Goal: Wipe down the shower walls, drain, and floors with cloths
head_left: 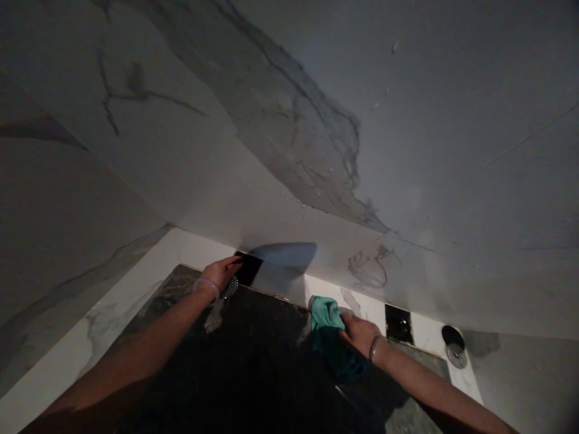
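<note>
My left hand lies with its fingers extended against the edge of a black square tile, holding nothing. Just below that hand is a round metal drain grate, partly hidden by it. My right hand grips a crumpled teal cloth and presses it against the white marble strip at the foot of the wall. The lower part of the cloth hangs darker over the black stone floor. A bracelet circles each wrist.
Grey-veined marble walls rise around the dark floor and fill most of the view. A second black square tile is set in the white strip, and a round chrome fitting sits to its right.
</note>
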Motion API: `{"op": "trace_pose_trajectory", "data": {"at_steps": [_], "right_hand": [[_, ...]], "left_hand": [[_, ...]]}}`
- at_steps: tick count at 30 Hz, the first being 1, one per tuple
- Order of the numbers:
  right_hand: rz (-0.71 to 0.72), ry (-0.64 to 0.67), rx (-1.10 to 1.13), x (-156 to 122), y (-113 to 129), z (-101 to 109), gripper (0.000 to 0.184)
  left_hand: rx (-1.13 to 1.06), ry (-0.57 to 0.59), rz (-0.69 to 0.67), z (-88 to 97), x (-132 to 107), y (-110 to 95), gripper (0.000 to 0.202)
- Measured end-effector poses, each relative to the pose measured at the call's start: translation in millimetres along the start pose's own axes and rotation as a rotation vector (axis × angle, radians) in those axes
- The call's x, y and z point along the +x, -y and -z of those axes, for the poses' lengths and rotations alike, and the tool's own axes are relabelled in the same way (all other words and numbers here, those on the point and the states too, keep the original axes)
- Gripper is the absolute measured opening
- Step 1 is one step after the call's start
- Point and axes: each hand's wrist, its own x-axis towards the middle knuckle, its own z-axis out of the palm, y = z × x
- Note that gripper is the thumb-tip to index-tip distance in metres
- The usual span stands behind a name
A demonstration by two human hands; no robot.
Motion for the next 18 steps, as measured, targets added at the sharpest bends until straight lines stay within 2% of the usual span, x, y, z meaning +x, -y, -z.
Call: {"op": "trace_pose_trajectory", "data": {"at_steps": [2, 3, 4, 8, 10, 13, 16, 18], "right_hand": [[0.082, -0.107, -0.155, 10.4, 29.5, 6.6, 0.048], [0.117, -0.132, -0.088, 18.3, 50.6, 7.1, 0.047], [0.141, -0.116, 0.060, 28.1, 75.0, 5.0, 0.043], [0.064, 0.186, 0.796, 78.2, 177.7, -23.5, 0.028], [-0.010, 0.201, 0.992, 101.3, 214.4, -40.0, 0.019], [-0.081, 0.181, 1.104, 122.4, 243.4, -57.7, 0.025], [-0.037, 0.270, 1.190, 130.1, 256.4, -70.0, 0.033], [-0.017, 0.269, 1.204, 135.1, 261.9, -76.6, 0.031]], "left_hand": [[-0.033, -0.028, 0.012, -4.4, -10.6, -2.0, 0.054], [-0.054, -0.049, 0.025, -6.7, -16.9, -4.8, 0.058], [-0.077, -0.072, 0.040, -8.8, -23.4, -8.7, 0.064], [-0.158, -0.115, 0.077, -8.2, -47.3, -27.0, 0.077], [-0.225, -0.131, 0.102, -1.6, -54.6, -32.0, 0.076], [-0.349, -0.211, 0.171, 10.7, -59.7, -30.0, 0.074], [-0.356, -0.285, 0.225, 18.9, -62.2, -20.0, 0.068], [-0.319, -0.300, 0.235, 22.4, -62.3, -11.4, 0.058]]}}
